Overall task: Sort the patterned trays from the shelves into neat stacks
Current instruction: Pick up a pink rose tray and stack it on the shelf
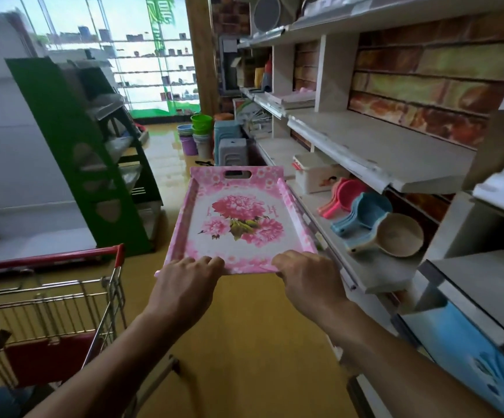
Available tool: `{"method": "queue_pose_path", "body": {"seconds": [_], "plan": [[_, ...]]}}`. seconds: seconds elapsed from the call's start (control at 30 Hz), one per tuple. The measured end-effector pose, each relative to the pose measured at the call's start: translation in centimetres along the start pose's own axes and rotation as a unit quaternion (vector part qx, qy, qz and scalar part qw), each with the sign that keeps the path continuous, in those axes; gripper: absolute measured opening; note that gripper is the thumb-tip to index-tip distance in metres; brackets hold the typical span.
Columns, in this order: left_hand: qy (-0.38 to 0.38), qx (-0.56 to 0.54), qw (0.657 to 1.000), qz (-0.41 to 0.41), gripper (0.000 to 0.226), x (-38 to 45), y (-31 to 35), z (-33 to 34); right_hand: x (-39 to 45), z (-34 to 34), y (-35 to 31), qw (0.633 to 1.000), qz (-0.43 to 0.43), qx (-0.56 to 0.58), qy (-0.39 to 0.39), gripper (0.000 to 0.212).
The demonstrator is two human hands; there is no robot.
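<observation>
Fingers (205, 262) of left hand (184, 285) and right hand (308, 276) clamped on near rim of pink floral rectangular plastic tray (240, 224) | tray held in air beside white lower shelf (374, 267) | risk: one-edge grip lets far end droop, clipping shelf lip

One pink flowered tray (240, 220) is showing, and two hands are gripping its near edge, the left hand (184, 289) and the right hand (308, 277). One red-handled shopping cart (48, 294) is standing on the left. One green rack (88, 158) is leaning behind it. One white box (314, 173) is sitting on a shelf (374, 152). Beside it scoops (368, 220) are lying nested in pink, blue and beige; their exact number is not showing. Buckets (198, 135) and stools (232, 146) are standing stacked farther off, too blurred for counting.
</observation>
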State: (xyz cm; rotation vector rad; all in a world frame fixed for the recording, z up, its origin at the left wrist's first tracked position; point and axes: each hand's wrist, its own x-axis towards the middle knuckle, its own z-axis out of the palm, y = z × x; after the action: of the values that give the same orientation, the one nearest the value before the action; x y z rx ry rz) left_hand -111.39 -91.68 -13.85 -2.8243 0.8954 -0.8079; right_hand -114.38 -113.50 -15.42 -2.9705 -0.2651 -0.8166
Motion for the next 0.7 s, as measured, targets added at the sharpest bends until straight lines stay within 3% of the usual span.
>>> {"method": "queue_pose_path", "body": {"seconds": [0.3, 0.7], "plan": [[0.000, -0.035, 0.999, -0.037, 0.019, 6.5, -6.1, 6.8, 10.1, 6.4, 1.5, 0.999, -0.023, -0.037, -0.019, 0.024], [-0.017, -0.044, 0.998, -0.042, 0.014, 18.6, -19.9, 15.3, 27.6, 15.7, 0.8, 0.998, -0.013, -0.050, -0.024, 0.023]]}}
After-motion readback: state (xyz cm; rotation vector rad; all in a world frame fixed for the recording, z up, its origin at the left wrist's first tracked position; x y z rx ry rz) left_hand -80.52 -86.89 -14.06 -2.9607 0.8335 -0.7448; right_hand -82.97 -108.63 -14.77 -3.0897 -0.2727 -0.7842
